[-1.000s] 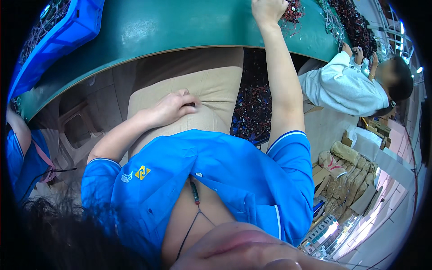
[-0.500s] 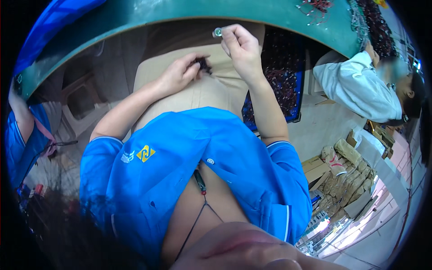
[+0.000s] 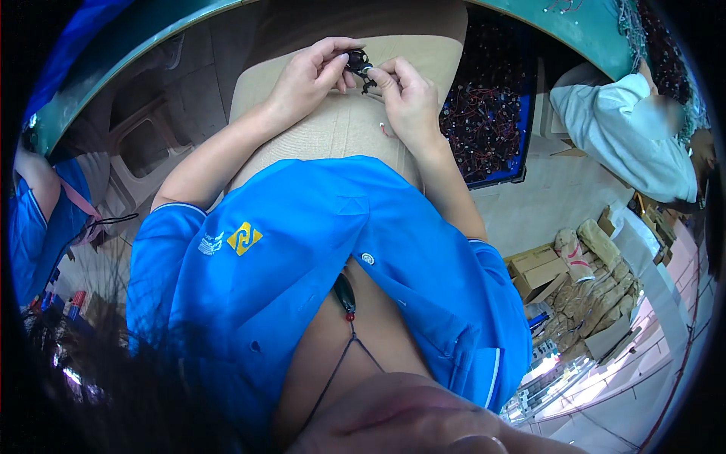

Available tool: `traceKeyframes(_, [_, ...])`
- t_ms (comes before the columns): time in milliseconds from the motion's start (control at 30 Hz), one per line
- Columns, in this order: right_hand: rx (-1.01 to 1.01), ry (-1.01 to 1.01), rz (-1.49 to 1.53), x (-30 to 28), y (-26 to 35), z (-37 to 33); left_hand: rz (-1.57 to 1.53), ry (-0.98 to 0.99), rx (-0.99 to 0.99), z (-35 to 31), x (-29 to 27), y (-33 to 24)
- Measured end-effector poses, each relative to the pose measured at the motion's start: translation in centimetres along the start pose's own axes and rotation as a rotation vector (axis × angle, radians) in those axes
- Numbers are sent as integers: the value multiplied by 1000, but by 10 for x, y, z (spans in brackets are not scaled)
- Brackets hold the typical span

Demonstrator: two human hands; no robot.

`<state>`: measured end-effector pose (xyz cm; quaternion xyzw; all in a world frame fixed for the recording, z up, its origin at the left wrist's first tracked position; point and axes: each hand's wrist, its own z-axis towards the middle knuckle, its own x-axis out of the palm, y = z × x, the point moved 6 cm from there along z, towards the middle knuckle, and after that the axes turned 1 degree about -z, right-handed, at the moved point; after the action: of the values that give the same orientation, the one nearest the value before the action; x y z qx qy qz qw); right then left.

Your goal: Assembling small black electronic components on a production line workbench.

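My left hand (image 3: 314, 76) is closed on a small black part (image 3: 355, 60), with its thumb and fingers around one side. Close against that part, my right hand (image 3: 409, 98) pinches a small round silvery piece (image 3: 367, 69). A thin red wire (image 3: 386, 132) with a pale tip hangs below my right hand. The two hands meet above my lap, over beige cloth (image 3: 325, 140). My fingers partly hide the black part, so its exact kind does not show.
To the right of my lap stands a blue crate (image 3: 523, 125) of small parts with red and black wires. A green table (image 3: 529, 11) curves across the far side. A person in a pale sleeve (image 3: 620, 117) works at right. Cardboard boxes (image 3: 538, 271) and a plastic stool (image 3: 147, 147) stand nearby.
My right hand has come down and left from near the table edge, bringing the round piece to the black part. My left hand has lifted the black part away from my lap.
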<state>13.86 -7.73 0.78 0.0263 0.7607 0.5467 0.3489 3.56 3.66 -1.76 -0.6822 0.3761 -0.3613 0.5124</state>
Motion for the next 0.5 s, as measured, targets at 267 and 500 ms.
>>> traceKeyframes(267, [136, 100, 345, 16, -3, -2, 156, -23, 39, -2, 4, -4])
traceKeyframes(500, [156, 35, 380, 18, -7, 1, 137, -13, 104, 4, 5, -7])
